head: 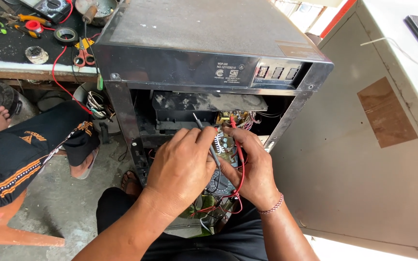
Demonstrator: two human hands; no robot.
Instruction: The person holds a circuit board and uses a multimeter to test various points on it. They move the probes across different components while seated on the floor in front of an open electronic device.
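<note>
Inside the open back of the dark appliance cabinet [209, 58], both hands are working at a small component [225, 143]. The left hand [180, 169] is pinching a black probe [208, 140] between thumb and fingers, its tip pointing up into the cavity. The right hand [252, 169] is pinching a red probe [236, 140], whose red lead is looping down under the palm. Both probes are touching the component between the hands. A workbench [6, 65] at the upper left is carrying red-handled scissors [84, 57] and a roll of tape [66, 35] near its front edge. Another person's leg [20, 150] is resting at the left.
</note>
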